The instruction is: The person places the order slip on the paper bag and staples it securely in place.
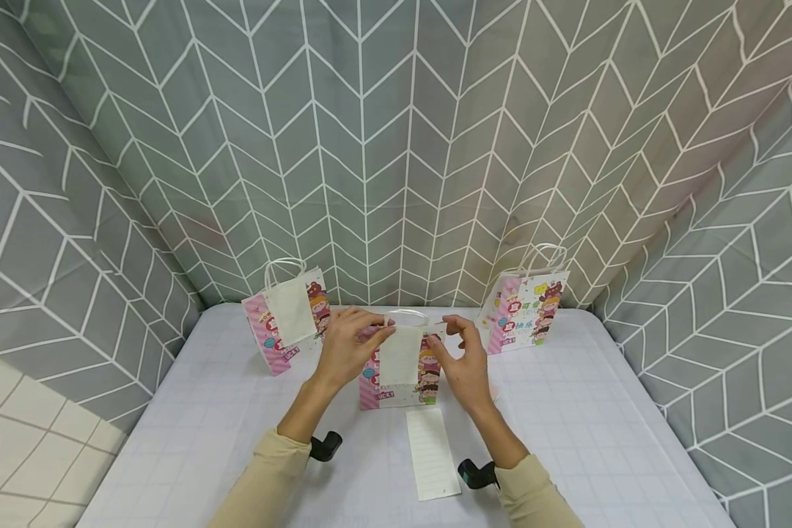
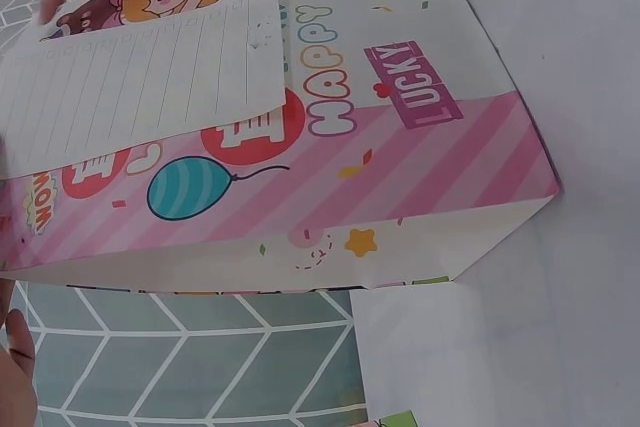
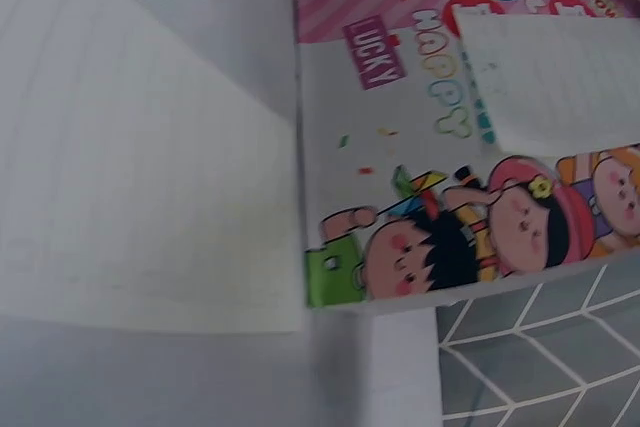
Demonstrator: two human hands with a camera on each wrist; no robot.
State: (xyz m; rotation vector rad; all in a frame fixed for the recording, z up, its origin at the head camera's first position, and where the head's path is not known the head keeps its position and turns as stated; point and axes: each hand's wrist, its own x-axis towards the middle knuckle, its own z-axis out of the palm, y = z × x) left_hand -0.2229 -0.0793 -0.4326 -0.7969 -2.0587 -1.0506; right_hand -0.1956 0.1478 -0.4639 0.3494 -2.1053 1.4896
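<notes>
A small pink-and-white paper gift bag [image 1: 368, 398] with cartoon children stands upright at the middle of the table. Over its front hangs a lined paper slip [image 1: 399, 359], its top edge at the bag's rim below the white handle [image 1: 405, 313]. My left hand [image 1: 345, 346] pinches the upper left of the bag, thumb at the slip's top corner. At the upper right rim, my right hand [image 1: 465, 363] grips the bag with the thumb in front and bent fingers behind. In the left wrist view the slip [image 2: 150, 87] stands slightly off the bag's face at its lower end.
Another lined sheet [image 1: 433, 455] lies flat on the table [image 1: 191, 455] in front of the bag. Back left stands a matching bag [image 1: 267, 337] with a white slip [image 1: 292, 312] on its front. A third bag [image 1: 524, 315] stands back right, near the patterned curtain [image 1: 383, 147].
</notes>
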